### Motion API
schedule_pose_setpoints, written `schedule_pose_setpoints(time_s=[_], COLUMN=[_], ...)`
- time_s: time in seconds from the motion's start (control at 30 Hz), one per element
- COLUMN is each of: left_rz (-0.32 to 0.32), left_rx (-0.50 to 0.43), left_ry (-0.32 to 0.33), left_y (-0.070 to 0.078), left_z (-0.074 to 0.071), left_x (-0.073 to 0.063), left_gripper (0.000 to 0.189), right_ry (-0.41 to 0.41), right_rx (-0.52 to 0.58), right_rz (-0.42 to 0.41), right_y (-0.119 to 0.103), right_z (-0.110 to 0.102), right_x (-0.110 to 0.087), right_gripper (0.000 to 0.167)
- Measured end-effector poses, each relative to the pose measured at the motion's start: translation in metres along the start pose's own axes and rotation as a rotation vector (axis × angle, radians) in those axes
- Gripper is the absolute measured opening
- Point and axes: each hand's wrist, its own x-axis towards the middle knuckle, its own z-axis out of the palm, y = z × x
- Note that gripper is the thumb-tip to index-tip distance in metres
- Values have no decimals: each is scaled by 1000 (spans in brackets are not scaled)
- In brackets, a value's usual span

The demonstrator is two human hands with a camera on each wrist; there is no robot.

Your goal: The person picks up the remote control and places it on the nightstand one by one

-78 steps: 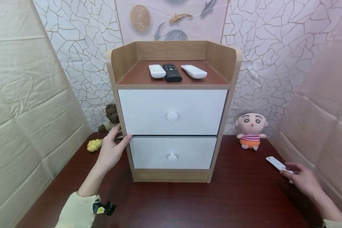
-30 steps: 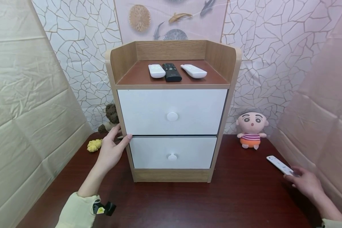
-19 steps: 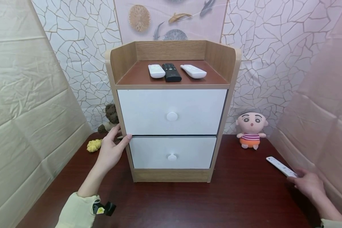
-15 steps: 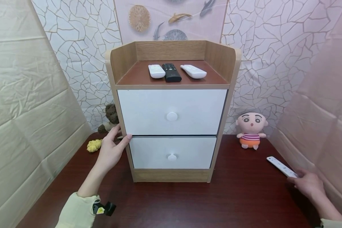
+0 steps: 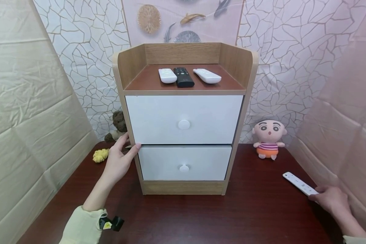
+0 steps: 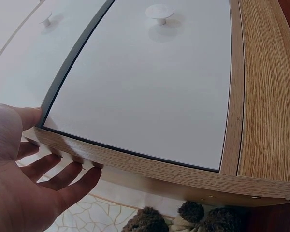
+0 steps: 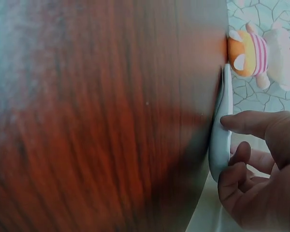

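At the left of the head view, my left hand (image 5: 117,164) holds the front left edge of the wooden cabinet (image 5: 183,188). The left wrist view has its thumb on the front and the other fingers against the side panel. Far right on the table, my right hand (image 5: 332,200) grips the near end of a white remote control (image 5: 297,182). Seen from the right wrist, the thumb and fingers pinch the remote's sides, low over the tabletop. Both white drawers, upper (image 5: 158,115) and lower (image 5: 161,162), are closed, each with a round knob.
Two white remotes (image 5: 167,76) (image 5: 207,76) and a black remote (image 5: 184,78) lie on the cabinet's top shelf. A plush doll (image 5: 268,139) sits right of the cabinet. Left of it are a brown plush toy (image 5: 119,121) and a yellow lump (image 5: 101,155). Fabric walls flank the table.
My right hand slid back along the white remote to its near end, baring more of it. Since half a second ago, hand and remote shifted slightly towards me. My left hand stays put.
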Motion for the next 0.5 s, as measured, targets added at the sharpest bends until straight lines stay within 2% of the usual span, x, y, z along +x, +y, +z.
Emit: schedule_pose_setpoints(time_s=[0.13,0.3,0.5], left_rz=[-6,-11,-15], left_rx=[6,11,0], left_ry=[0,-2,-3], left_y=[1,2,1], left_z=[0,1,1], left_x=[0,-1,0], left_gripper=[57,57,58], right_ry=[-48,-105,-137], right_rx=[-15,-30,-38], right_rz=[31,53,-1], right_y=[-3,-4,2], right_z=[-4,-6,-1], right_x=[-3,-5,-8], right_gripper=[44,54,67])
